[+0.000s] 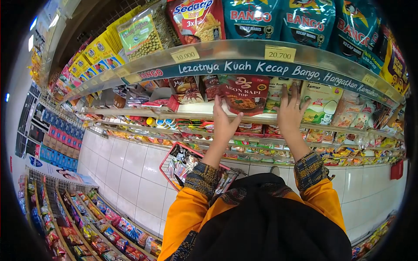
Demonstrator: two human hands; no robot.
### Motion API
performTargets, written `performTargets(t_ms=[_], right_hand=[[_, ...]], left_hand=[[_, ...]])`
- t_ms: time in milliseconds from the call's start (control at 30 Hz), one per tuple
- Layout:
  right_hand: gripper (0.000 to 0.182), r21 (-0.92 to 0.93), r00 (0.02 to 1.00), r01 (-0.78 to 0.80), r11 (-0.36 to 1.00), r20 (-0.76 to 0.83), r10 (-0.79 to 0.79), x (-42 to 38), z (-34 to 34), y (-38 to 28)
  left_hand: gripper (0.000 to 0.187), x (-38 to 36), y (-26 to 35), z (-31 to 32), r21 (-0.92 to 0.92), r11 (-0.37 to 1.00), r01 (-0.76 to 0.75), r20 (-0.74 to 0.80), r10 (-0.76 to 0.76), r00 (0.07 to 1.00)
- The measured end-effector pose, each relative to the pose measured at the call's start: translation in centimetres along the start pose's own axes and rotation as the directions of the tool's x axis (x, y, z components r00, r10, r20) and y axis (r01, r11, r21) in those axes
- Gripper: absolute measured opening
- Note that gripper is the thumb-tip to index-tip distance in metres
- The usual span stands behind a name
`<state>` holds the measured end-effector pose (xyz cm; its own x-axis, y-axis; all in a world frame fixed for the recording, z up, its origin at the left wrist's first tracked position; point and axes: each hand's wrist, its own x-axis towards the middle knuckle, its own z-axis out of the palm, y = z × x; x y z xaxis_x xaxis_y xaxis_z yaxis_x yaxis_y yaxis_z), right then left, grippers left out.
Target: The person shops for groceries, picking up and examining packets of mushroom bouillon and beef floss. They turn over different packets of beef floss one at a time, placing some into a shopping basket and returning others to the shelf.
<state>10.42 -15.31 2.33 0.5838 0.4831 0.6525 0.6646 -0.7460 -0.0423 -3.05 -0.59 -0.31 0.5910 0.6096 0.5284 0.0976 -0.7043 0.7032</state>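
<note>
Black cloth [270, 226]; beyond, a dark-red "Abon Sapi" packet [245, 93] picturing food.

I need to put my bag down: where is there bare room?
Widest is the tiled floor, bordered by the red-rimmed basket and the snack packets at lower left. On the middle shelf, a narrow pale strip shows below the brown packet, beside the left hand. It's crowded above, where Bango pouches pack the upper shelf.

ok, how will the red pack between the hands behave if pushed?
The red pack looks probably stiff, given its flat front and fairly straight edges. Standing upright on the shelf, it may tip if pushed near the top.
</note>
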Motion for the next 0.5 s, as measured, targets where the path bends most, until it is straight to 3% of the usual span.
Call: performTargets(t_ms=[67,167,200,233,267,333,400,500], right_hand=[[0.076,0.007,0.999,0.029,1.0,-0.037,-0.029,-0.2,0.1,0.1],[0.065,0.005,1.0,0.017,1.0,-0.02,-0.017,-0.1,-0.2,-0.1],[0.065,0.017,0.999,0.033,0.999,0.004,-0.033,-0.1,-0.3,-0.2],[0.065,-0.034,1.0,0.024,0.999,-0.005,-0.025,-0.1,-0.2,-0.3],[0.064,-0.079,1.0,0.02,0.997,-0.013,-0.021,-0.2,-0.2,-0.5],[0.057,-0.093,0.998,0.055,0.994,-0.01,-0.056,-0.5,-0.3,-0.9],[0.046,-0.178,0.998,-0.017,0.984,0.058,0.027,-0.9,-0.1,-1.1],[0.035,-0.218,0.993,0.084,0.972,0.102,-0.063,-0.9,-0.1,-1.0]], left_hand=[[0.081,-0.5,-0.4,-1.6,-0.232,0.971,0.051,-0.068,-0.068,0.995],[0.071,-2.2,-1.1,-5.8,-0.32,0.934,0.156,-0.195,-0.227,0.954],[0.071,-2.9,-2.2,-7.4,-0.263,0.939,0.222,-0.256,-0.289,0.922],[0.068,-3.9,-4.9,-8.5,-0.4,0.907,0.132,-0.33,-0.277,0.903],[0.064,-4.7,-5.0,-10.5,-0.412,0.885,0.216,-0.38,-0.382,0.842],[0.059,-7.1,-8.1,-14.2,-0.338,0.889,0.309,-0.452,-0.441,0.775],[0.056,-9.6,-10.6,-17.4,-0.345,0.848,0.403,-0.608,-0.529,0.592],[0.052,-13.7,-13.0,-20.7,-0.269,0.817,0.51,-0.739,-0.514,0.435]])
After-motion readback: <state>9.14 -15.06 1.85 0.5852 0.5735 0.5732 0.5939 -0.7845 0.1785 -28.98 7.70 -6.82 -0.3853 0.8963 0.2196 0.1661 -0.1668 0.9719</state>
